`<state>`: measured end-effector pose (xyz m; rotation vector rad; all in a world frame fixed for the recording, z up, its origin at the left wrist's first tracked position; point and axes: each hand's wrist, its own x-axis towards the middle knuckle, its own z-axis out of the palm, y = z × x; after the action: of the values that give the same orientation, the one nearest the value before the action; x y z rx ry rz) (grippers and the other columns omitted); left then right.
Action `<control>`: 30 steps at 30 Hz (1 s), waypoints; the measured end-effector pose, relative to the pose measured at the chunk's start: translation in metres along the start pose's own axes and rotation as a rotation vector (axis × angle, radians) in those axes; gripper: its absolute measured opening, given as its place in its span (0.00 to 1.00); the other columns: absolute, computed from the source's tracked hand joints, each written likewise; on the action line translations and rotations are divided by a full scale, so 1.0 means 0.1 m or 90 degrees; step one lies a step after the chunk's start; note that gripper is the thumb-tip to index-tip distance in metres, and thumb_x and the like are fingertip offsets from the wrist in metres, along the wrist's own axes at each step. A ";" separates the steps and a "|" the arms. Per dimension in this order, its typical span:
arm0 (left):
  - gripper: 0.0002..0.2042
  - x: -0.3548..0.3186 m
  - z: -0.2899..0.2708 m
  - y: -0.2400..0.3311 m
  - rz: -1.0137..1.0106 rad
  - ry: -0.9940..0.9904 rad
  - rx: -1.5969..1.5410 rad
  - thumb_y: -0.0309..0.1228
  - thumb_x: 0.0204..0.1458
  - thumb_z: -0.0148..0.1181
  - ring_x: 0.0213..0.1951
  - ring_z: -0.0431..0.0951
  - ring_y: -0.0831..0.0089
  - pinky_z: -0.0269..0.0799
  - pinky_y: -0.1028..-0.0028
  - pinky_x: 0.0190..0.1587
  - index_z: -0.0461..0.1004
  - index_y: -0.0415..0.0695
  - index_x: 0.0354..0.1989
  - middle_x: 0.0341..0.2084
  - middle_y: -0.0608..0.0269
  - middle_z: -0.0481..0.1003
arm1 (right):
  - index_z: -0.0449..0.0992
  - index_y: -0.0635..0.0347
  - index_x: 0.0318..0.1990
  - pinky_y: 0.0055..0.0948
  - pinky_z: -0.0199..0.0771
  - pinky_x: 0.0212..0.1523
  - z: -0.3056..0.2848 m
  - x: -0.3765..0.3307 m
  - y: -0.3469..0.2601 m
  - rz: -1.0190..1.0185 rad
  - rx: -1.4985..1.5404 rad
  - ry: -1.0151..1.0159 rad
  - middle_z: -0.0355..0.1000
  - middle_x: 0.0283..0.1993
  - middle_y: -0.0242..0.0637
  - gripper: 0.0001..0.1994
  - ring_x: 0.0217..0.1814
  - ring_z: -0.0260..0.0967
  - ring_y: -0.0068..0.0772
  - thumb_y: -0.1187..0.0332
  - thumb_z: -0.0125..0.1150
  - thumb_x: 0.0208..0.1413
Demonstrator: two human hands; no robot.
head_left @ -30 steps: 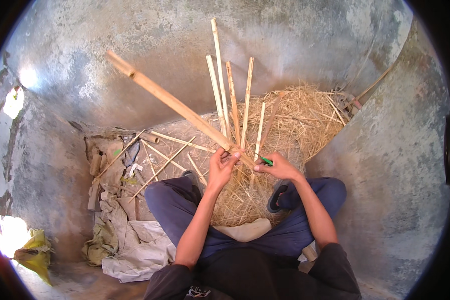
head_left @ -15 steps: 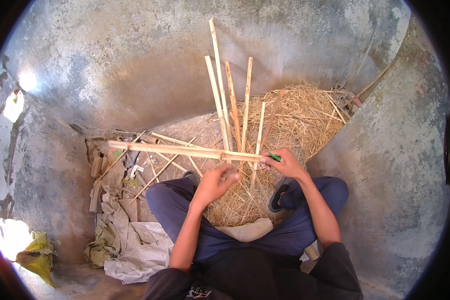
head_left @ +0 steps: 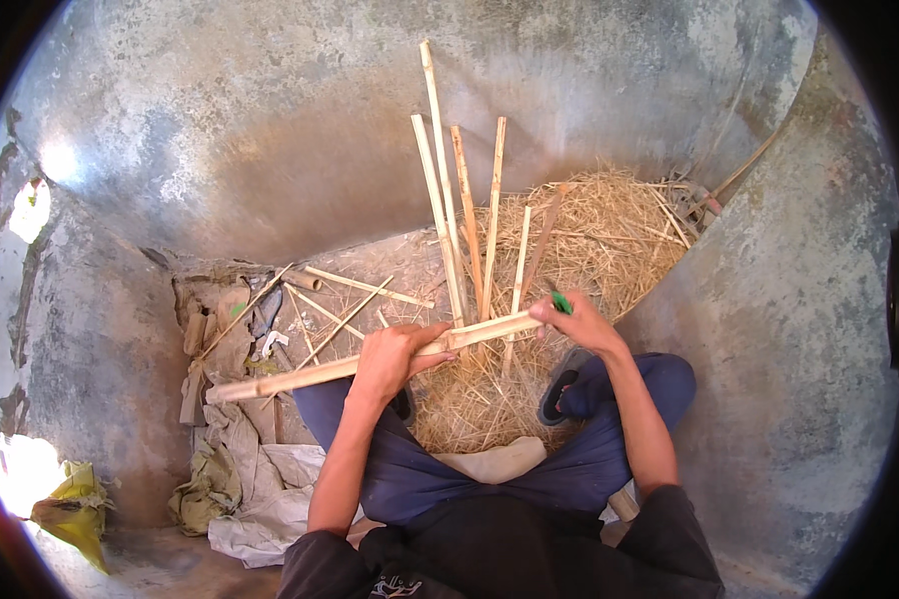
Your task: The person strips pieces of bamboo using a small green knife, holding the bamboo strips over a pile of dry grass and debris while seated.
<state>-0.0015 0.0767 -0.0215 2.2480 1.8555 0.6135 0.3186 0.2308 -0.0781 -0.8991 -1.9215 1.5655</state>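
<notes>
A long split bamboo strip lies slantwise across my lap, its left end lower than its right. My left hand is wrapped round it near the middle. At the strip's right end, my right hand pinches it and also holds a small tool with a green handle; its working end is too small to make out. Just beyond the strip, several bamboo strips stand upright, leaning toward the far wall.
A heap of straw and shavings covers the floor at the far right and between my feet. Thin sticks lie scattered to the left. Crumpled sacks rest at my left knee. Concrete walls close in around me.
My left hand, which was off the strip, now grips it. The strip's left end has swung down toward me, while my right hand keeps its hold on the right end.
</notes>
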 end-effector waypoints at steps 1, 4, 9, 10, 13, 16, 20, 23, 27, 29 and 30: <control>0.24 -0.01 0.01 0.04 -0.007 0.017 -0.006 0.50 0.56 0.73 0.36 0.86 0.50 0.81 0.55 0.39 0.86 0.51 0.57 0.33 0.55 0.85 | 0.89 0.63 0.43 0.30 0.75 0.44 -0.03 0.01 0.03 0.005 0.032 0.046 0.82 0.28 0.31 0.19 0.35 0.77 0.21 0.52 0.71 0.69; 0.22 -0.07 0.01 0.19 -0.044 0.034 -0.008 0.48 0.58 0.73 0.37 0.86 0.49 0.81 0.55 0.39 0.86 0.50 0.57 0.33 0.54 0.85 | 0.89 0.63 0.42 0.32 0.76 0.47 -0.04 0.04 0.04 0.023 0.091 0.142 0.83 0.29 0.33 0.18 0.36 0.77 0.22 0.53 0.73 0.68; 0.22 -0.18 0.05 0.39 -0.092 0.033 -0.016 0.49 0.59 0.73 0.36 0.87 0.48 0.82 0.54 0.38 0.85 0.50 0.57 0.33 0.49 0.85 | 0.90 0.62 0.38 0.31 0.75 0.46 -0.05 0.02 0.09 0.020 0.051 0.191 0.84 0.32 0.33 0.17 0.37 0.77 0.23 0.55 0.75 0.66; 0.23 -0.18 0.08 0.42 -0.116 0.024 -0.017 0.49 0.58 0.74 0.35 0.86 0.47 0.81 0.54 0.38 0.86 0.51 0.57 0.32 0.48 0.85 | 0.89 0.62 0.37 0.30 0.73 0.45 -0.06 0.02 0.12 0.020 0.050 0.195 0.83 0.31 0.31 0.15 0.37 0.75 0.21 0.56 0.75 0.66; 0.23 -0.22 0.18 0.48 -0.162 0.011 -0.029 0.49 0.56 0.76 0.34 0.86 0.47 0.80 0.55 0.38 0.87 0.51 0.56 0.29 0.47 0.84 | 0.86 0.61 0.33 0.27 0.70 0.43 -0.04 0.02 0.16 0.028 0.050 0.211 0.80 0.30 0.30 0.14 0.35 0.73 0.19 0.60 0.76 0.65; 0.22 -0.28 0.29 0.47 -0.163 0.035 -0.062 0.50 0.57 0.75 0.33 0.85 0.46 0.80 0.56 0.38 0.88 0.52 0.55 0.28 0.47 0.83 | 0.86 0.60 0.32 0.28 0.71 0.42 -0.02 0.02 0.12 0.031 0.058 0.232 0.81 0.29 0.30 0.14 0.35 0.74 0.20 0.59 0.76 0.65; 0.22 -0.28 0.36 0.52 -0.179 0.026 -0.095 0.51 0.58 0.74 0.31 0.86 0.47 0.80 0.56 0.36 0.88 0.53 0.55 0.26 0.47 0.83 | 0.87 0.60 0.35 0.28 0.71 0.38 -0.01 0.03 0.14 0.045 0.065 0.250 0.82 0.29 0.31 0.14 0.33 0.75 0.20 0.58 0.76 0.65; 0.21 -0.28 0.35 0.59 -0.203 0.016 -0.102 0.51 0.58 0.74 0.30 0.86 0.46 0.81 0.55 0.35 0.88 0.53 0.55 0.24 0.46 0.83 | 0.87 0.60 0.36 0.27 0.69 0.36 0.00 0.04 0.15 0.048 0.056 0.254 0.81 0.29 0.30 0.14 0.31 0.73 0.19 0.58 0.75 0.66; 0.21 -0.27 0.37 0.65 -0.215 0.016 -0.126 0.52 0.58 0.74 0.29 0.86 0.46 0.81 0.55 0.35 0.89 0.52 0.52 0.23 0.46 0.82 | 0.88 0.61 0.40 0.27 0.67 0.34 0.01 0.03 0.09 0.069 0.039 0.263 0.77 0.28 0.27 0.14 0.28 0.67 0.18 0.57 0.74 0.67; 0.21 -0.28 0.39 0.62 -0.222 0.001 -0.131 0.53 0.58 0.74 0.30 0.86 0.46 0.81 0.54 0.35 0.89 0.51 0.51 0.24 0.45 0.82 | 0.89 0.60 0.44 0.27 0.64 0.32 0.00 0.02 0.10 0.090 0.067 0.225 0.73 0.27 0.24 0.14 0.27 0.64 0.17 0.57 0.72 0.69; 0.22 -0.28 0.41 0.61 -0.225 -0.007 -0.134 0.53 0.58 0.75 0.30 0.86 0.45 0.80 0.54 0.35 0.89 0.50 0.50 0.24 0.45 0.82 | 0.89 0.60 0.46 0.27 0.63 0.31 -0.01 0.02 0.10 0.100 0.080 0.206 0.71 0.27 0.23 0.14 0.26 0.63 0.17 0.57 0.71 0.69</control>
<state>0.0659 0.0421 -0.0418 1.7357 2.0091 0.6928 0.3197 0.2340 -0.0879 -1.1895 -1.5423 1.5014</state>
